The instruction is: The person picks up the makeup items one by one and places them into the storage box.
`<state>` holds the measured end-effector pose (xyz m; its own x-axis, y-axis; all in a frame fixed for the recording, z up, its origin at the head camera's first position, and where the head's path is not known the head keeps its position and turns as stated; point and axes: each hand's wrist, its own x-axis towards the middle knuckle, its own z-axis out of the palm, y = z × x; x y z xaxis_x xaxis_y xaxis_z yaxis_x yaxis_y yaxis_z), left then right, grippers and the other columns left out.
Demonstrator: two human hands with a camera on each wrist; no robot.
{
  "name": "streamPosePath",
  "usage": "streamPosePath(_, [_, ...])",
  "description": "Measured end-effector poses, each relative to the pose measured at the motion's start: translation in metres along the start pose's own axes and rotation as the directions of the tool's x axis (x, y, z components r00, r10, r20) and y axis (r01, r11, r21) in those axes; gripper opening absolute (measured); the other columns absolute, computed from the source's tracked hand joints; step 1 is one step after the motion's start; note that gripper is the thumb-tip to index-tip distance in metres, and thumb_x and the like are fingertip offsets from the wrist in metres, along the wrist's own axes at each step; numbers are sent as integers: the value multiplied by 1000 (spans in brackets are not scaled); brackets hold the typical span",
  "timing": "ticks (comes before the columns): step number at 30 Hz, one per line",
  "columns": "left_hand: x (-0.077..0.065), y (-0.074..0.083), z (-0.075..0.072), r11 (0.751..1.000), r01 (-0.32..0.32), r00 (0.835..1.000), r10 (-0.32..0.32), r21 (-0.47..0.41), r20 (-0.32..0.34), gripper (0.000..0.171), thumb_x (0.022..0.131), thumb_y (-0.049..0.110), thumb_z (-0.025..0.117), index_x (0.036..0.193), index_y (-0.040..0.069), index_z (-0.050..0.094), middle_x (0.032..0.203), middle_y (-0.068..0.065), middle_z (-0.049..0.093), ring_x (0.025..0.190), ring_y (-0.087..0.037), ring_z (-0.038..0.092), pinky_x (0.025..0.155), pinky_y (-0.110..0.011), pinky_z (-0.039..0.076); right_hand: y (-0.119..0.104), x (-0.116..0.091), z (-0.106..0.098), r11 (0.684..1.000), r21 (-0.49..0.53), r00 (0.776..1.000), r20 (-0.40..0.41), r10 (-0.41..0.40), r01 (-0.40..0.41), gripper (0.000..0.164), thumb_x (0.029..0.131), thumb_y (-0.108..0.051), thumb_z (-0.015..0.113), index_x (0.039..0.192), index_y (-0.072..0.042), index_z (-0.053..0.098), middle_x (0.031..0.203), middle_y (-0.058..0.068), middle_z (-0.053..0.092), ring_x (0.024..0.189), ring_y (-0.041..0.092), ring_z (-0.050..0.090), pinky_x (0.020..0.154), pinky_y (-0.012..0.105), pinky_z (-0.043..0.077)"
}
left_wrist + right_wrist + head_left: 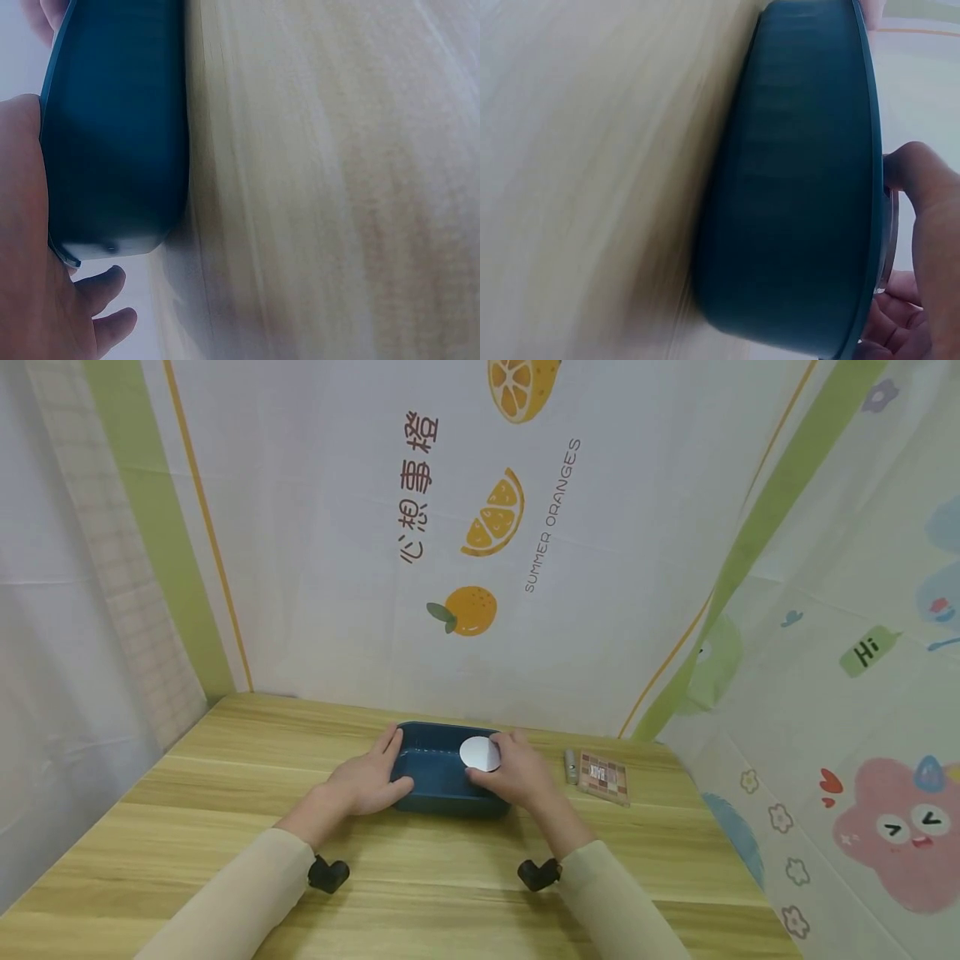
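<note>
A dark teal rectangular bin (450,807) stands on the wooden table. My left hand (367,781) holds its left end, the thumb over the front rim and the fingers along the end wall. Near the bin's right end, my right hand (517,770) pinches a flat round disc (478,754) with a pale, shiny top between thumb and fingers. The disc is over the bin's opening; whether it touches the bin is unclear. In the right wrist view, the disc's edge (889,240) shows just past the rim, beside the thumb.
Right of the bin lie a small grey cylinder-like item (571,767) and a brown checkered flat packet (603,777). A printed curtain (337,610) hangs behind the wooden table (435,877), and another drapes along the right side. Black wrist mounts (328,874) sit on both wrists.
</note>
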<state>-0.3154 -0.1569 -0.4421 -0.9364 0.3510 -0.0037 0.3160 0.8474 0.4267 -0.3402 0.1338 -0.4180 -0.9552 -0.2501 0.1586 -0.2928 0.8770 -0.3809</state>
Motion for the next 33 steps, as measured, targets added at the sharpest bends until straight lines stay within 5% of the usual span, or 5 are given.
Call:
streamPosePath(3, [-1, 2, 0, 1000, 6, 1000, -6, 7, -9, 95, 106, 46, 53, 175, -3, 9, 185, -22, 3, 111, -42, 76, 63, -41, 51, -3, 1, 4, 1000, -21, 1000, 5, -13, 13, 81, 89, -56, 86, 149, -8, 63, 140, 16, 62, 105, 30, 69, 90, 48, 62])
streamPosePath(13, [0, 3, 1, 1000, -1, 1000, 2, 9, -26, 95, 105, 44, 54, 174, -5, 11, 185, -24, 4, 120, -45, 74, 66, -41, 54, -12, 3, 11, 995, -72, 997, 42, -64, 67, 79, 90, -58, 84, 150, -10, 63, 143, 14, 64, 112, 30, 70, 93, 49, 61])
streamPosePath(23, [-1, 5, -2, 1000, 6, 1000, -6, 7, -18, 97, 103, 46, 54, 175, -4, 10, 185, -24, 4, 116, -43, 75, 69, -42, 55, -17, 11, 21, 993, -78, 994, 73, -84, 90, 76, 92, -58, 84, 149, -10, 65, 145, 12, 67, 120, 28, 69, 100, 47, 58])
streamPosePath(33, [-2, 5, -3, 1000, 2, 1000, -1, 20, -15, 96, 105, 46, 54, 174, -5, 10, 184, -25, 5, 121, -45, 74, 83, -50, 61, -29, 20, 26, 994, -71, 989, 126, -77, 86, 67, 92, -55, 84, 140, -11, 71, 134, 10, 71, 111, 25, 68, 97, 45, 57])
